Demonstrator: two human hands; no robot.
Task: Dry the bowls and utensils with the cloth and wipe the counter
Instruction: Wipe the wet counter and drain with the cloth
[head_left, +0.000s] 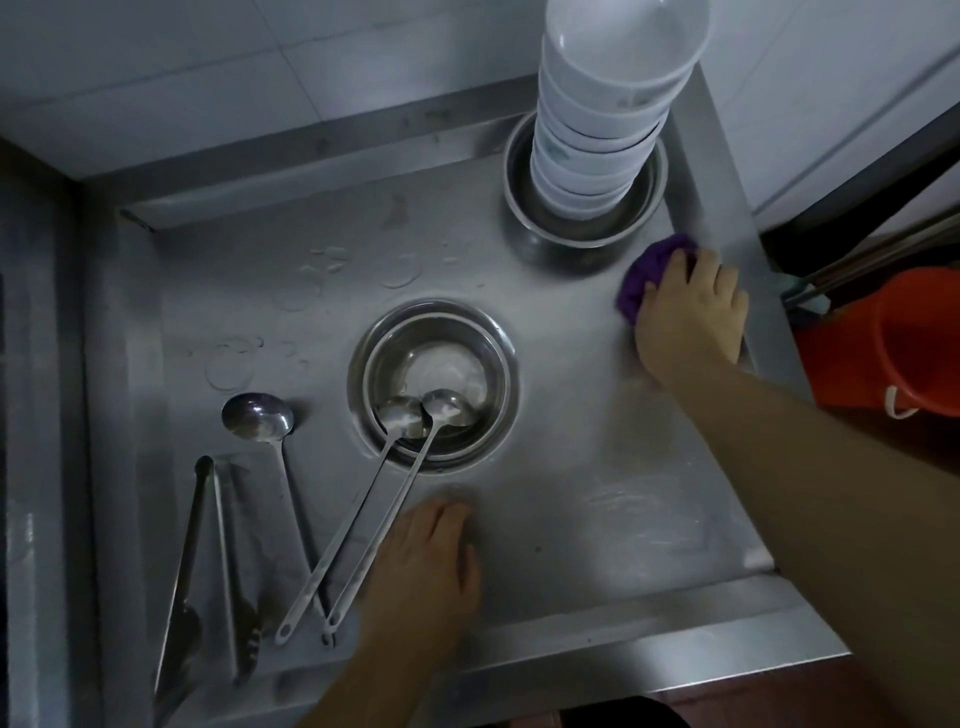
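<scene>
My right hand (691, 317) presses a purple cloth (647, 275) flat on the steel counter (597, 457) near its right rim, its fingers spread over the cloth. My left hand (426, 561) rests flat on the counter near the front, holding nothing. A tall stack of white bowls (602, 104) stands in a steel bowl (524, 208) at the back right. Another steel bowl (467, 364) sits mid-counter with two ladles (363, 519) leaning in it. A third ladle (258, 415) and tongs (208, 561) lie at the left.
Water rings and drops (322, 270) mark the counter's back left. A raised steel rim (727, 197) borders the counter on the right and back. An orange bucket (904, 343) stands on the floor beyond the right rim.
</scene>
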